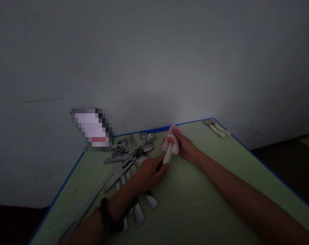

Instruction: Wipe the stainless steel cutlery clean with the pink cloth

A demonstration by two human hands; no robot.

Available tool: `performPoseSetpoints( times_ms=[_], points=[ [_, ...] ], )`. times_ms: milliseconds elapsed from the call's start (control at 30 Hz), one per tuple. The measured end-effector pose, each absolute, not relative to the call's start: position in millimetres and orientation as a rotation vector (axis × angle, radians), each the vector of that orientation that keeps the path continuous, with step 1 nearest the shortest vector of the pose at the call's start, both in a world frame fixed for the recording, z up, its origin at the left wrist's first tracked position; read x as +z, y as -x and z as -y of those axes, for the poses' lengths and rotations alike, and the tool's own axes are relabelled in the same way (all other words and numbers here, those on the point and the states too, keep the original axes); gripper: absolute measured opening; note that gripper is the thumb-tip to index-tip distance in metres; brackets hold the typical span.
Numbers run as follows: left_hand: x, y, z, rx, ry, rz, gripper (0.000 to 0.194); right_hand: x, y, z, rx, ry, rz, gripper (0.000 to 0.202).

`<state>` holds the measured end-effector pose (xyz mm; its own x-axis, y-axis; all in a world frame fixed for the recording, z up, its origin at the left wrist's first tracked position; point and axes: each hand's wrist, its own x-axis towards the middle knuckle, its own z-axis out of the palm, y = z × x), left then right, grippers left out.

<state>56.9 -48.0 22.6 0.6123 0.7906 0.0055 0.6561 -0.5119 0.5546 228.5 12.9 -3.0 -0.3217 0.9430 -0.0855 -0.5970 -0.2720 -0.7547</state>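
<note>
My left hand (151,173) grips the end of a cream-coloured handle (168,153), part of a piece of cutlery. The other end of that piece is hidden inside a pink and white cloth (171,133), so its kind does not show. Folded round the cloth, my right hand (186,146) closes on it and the covered end. Under and beside my left forearm lies a loose pile of metal cutlery (134,153), with spoons, knives and long handles crossing one another.
Two pieces of cutlery with cream handles (218,130) lie at the table's far right corner. A blurred-out phone-like object (93,127) leans at the far left corner. The green table (195,211) has a blue edge and meets a plain wall (169,61).
</note>
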Motion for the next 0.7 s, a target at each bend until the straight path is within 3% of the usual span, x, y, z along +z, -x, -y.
performPoseSetpoints(
  times_ms=[700],
  points=[
    [22.5,-54.7,50.8,0.583,-2.115,-1.121,0.036,-4.8,-227.9,-12.0,1.786,0.678,0.833,0.034]
  ],
)
